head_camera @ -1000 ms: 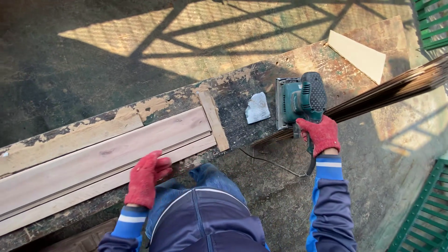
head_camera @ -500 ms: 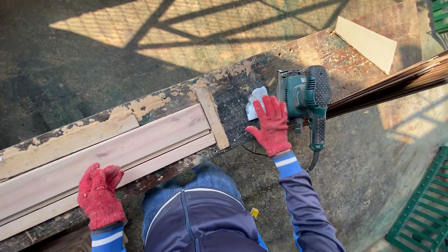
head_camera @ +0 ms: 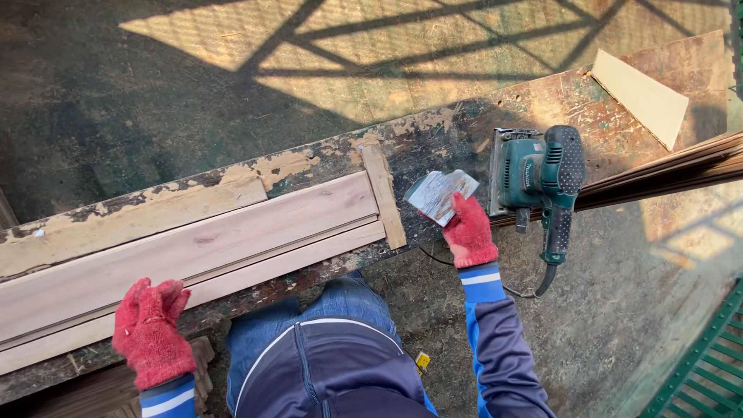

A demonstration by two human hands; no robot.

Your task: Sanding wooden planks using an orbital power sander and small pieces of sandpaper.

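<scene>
My right hand (head_camera: 469,232), in a red glove, grips a worn sheet of sandpaper (head_camera: 437,193) and lifts it just above the dark, paint-flaked workbench (head_camera: 464,135). Right beside it a teal and black electric sander (head_camera: 538,182) rests on the bench, its cord hanging down. My left hand (head_camera: 151,333), also red-gloved, lies loosely open at the near edge of the bench, below a long pale wooden moulding (head_camera: 201,248) lying along it. A short wooden stop strip (head_camera: 383,193) sits across the moulding's right end.
Dark long mouldings (head_camera: 681,166) stick out to the right behind the sander. A pale flat board (head_camera: 638,97) lies at the bench's far right. A green metal grid (head_camera: 708,364) stands at the lower right. The concrete floor lies beyond the bench.
My right hand let go of the sander, moved left and picked up the sandpaper sheet. My left hand slid left along the bench's near edge.
</scene>
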